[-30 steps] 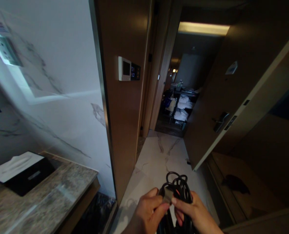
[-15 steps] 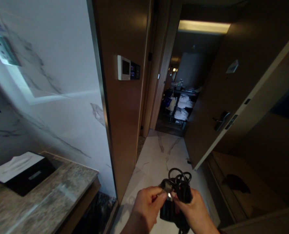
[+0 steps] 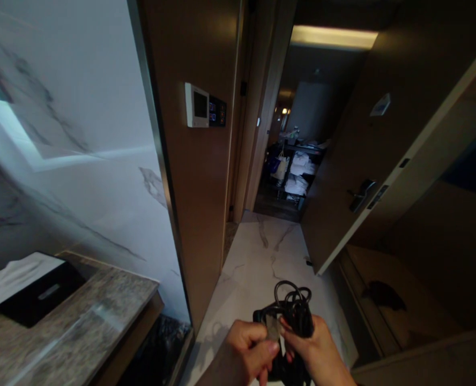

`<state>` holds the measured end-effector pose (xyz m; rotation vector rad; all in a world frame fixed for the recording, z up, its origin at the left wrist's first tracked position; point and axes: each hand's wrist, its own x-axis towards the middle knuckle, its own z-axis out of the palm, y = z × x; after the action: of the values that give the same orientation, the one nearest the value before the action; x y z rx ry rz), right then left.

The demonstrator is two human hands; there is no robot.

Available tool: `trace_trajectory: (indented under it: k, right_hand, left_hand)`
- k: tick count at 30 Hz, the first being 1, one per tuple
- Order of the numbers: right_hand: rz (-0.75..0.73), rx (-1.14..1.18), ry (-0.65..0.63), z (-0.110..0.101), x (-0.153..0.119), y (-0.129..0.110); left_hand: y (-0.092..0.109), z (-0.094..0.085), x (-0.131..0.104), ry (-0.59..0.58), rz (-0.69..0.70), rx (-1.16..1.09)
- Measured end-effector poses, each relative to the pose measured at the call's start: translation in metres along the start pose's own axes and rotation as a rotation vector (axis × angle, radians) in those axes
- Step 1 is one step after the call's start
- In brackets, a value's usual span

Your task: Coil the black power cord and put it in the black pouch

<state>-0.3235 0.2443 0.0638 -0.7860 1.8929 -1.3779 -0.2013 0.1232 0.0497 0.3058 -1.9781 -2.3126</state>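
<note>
While both hands grip, cord bundle (image 3: 292, 311) seemingly loops upward.

Low centre of the frame, your left hand (image 3: 248, 354) and right hand (image 3: 314, 354) meet on the cable bundle (image 3: 290, 316). Counter (image 3: 101, 316) sits lower left, box (image 3: 29, 287) on it. Wall panel (image 3: 205, 105) upper centre-left, cart (image 3: 296, 174) beyond mid-frame, door (image 3: 362, 150) to the right.

Both hands are raised together low in front of the body, close enough that the fingertips meet. The left hand (image 3: 248, 351) is curled, thumb pressed toward the forefinger in a pinch. The right hand (image 3: 316, 351) is closed in a grip, knuckles outward, its forearm angling in from the lower right.
</note>
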Motion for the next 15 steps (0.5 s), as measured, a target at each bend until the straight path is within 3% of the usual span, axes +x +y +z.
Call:
trace_trajectory:
  k: [4, 7, 11, 13, 15]
  right_hand:
    - [-0.009, 0.036, 0.088, 0.003, -0.002, 0.011]
    - [-0.033, 0.061, -0.031, 0.004, 0.000, 0.013]
    - [-0.066, 0.064, -0.263, 0.005, 0.002, 0.007]
    - [-0.089, 0.033, -0.243, 0.006, 0.004, 0.004]
    - [-0.086, -0.010, -0.120, 0.007, 0.006, 0.004]
  left_hand:
    - [-0.006, 0.005, -0.006, 0.038, 0.113, 0.166]
    - [-0.009, 0.011, -0.007, 0.112, 0.240, 0.338]
    - [-0.011, 0.011, -0.004, 0.205, 0.039, 0.259]
    - [-0.006, 0.012, -0.001, 0.210, 0.029, 0.270]
    - [0.001, 0.014, 0.000, 0.266, 0.082, 0.395]
